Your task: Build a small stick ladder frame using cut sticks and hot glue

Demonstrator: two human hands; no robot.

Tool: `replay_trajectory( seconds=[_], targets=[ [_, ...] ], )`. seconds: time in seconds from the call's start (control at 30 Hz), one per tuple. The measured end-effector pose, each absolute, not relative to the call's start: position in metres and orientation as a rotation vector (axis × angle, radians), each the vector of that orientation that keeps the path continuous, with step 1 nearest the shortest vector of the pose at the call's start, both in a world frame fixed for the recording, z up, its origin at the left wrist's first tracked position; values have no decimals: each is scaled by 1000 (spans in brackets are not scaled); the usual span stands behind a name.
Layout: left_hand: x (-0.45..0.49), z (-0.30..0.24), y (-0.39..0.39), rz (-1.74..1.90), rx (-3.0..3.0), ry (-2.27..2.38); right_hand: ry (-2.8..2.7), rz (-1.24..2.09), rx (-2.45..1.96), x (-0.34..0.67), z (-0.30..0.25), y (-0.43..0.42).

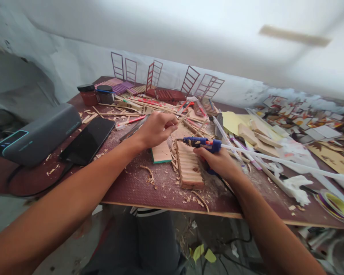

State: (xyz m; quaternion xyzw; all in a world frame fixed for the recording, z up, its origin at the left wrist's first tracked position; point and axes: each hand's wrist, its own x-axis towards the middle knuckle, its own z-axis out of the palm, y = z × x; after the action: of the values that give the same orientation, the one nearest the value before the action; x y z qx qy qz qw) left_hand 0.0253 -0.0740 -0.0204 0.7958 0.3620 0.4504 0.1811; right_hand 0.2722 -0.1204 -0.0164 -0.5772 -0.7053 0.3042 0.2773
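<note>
My right hand [218, 160] is wrapped around a blue hot glue gun [200, 143], its nozzle pointing left. A long white glue stick [275, 158] runs out of the gun's back to the right. Below the nozzle lies a ridged wooden block [190, 168] with grooves across its top. My left hand [159, 128] is closed in a pinch on a thin wooden stick [184, 117], just up and left of the nozzle. Under the left hand, a flat wooden piece [161, 153] with a green edge rests on the table.
A black phone [87, 140] and a dark power station [38, 133] lie at left, near two lidded jars [88, 95]. Small ladder-like frames [190, 80] stand along the wall. Wood shavings [149, 173], sticks and pens litter the table [126, 191]. A ribbon spool [334, 205] sits at right.
</note>
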Motion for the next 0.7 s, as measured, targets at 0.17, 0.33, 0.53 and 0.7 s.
replay_trajectory(
  seconds=[0.17, 0.33, 0.53, 0.7],
  targets=[
    [26, -23, -73, 1287, 2243, 1017, -1891, 803, -1576, 273, -16, -120],
    [27, -23, -73, 1300, 2225, 1017, -1886, 807, -1664, 275, -8, -121],
    [32, -25, -74, 1340, 2169, 968, -1882, 825, -1735, 282, -3, -125],
    [40, -28, -74, 1342, 2109, 880, -1894, 871, -1735, 287, -4, -128]
  ],
)
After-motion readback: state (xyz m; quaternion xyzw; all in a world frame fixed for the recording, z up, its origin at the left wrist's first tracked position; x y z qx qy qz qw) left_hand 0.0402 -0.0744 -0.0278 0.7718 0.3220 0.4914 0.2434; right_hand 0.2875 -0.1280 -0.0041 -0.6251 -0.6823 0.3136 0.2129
